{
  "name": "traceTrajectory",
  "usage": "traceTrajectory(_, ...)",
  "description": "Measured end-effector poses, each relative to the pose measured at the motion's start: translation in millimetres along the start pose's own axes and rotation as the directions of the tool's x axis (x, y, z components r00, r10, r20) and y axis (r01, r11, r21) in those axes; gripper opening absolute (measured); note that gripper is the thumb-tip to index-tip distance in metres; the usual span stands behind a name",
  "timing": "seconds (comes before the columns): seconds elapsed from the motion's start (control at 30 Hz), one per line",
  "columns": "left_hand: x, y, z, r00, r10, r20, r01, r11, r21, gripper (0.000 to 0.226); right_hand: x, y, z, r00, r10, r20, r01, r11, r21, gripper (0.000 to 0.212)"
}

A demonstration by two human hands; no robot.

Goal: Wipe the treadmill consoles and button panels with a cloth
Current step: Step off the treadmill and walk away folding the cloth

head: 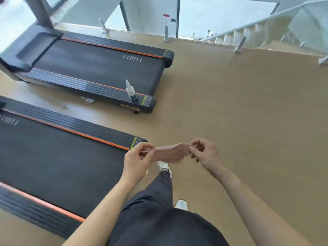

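Note:
A small pinkish cloth (170, 153) is stretched between my two hands above the floor, near the rear corner of the nearer treadmill (58, 157). My left hand (138, 160) pinches the cloth's left end and my right hand (204, 155) pinches its right end. A second treadmill (99, 68) lies farther back. No console or button panel is in view; only the belts and rear ends show.
A white spray bottle (131, 90) stands on the far treadmill's near side rail. Scraps of paper (87, 99) lie on the tan floor between the machines. A glass railing (166, 34) and a stairway (248, 34) run along the back. Open floor spreads to the right.

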State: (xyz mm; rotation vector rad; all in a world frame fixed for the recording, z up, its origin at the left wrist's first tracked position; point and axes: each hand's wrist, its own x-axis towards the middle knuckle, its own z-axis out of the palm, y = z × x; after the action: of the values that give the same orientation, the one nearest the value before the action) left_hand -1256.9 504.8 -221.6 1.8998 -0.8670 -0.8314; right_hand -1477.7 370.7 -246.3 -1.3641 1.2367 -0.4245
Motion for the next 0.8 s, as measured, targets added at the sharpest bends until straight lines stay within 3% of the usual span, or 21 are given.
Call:
traceTrajectory(0.43,284.8,-26.3,-42.4,0.968,-0.233,-0.088,0.216,0.962,-0.168,0.02,310.1,-143.5,57.0,0.968,0.103,0.229,-0.049,0.972,-0.229,0.007)
traceTrajectory(0.67,430.2,-30.2,-80.1,0.874,-0.462,-0.151,0.342,0.805,-0.485,0.013,458.1,-227.4,118.7,0.936,0.096,0.338,0.015,0.95,-0.312,0.007)
traceTrajectory(0.8,506.6,-46.3,-103.1,0.832,-0.517,-0.202,0.352,0.773,-0.528,0.012,543.9,-264.7,160.7,0.917,0.084,0.391,0.064,0.934,-0.353,0.004)
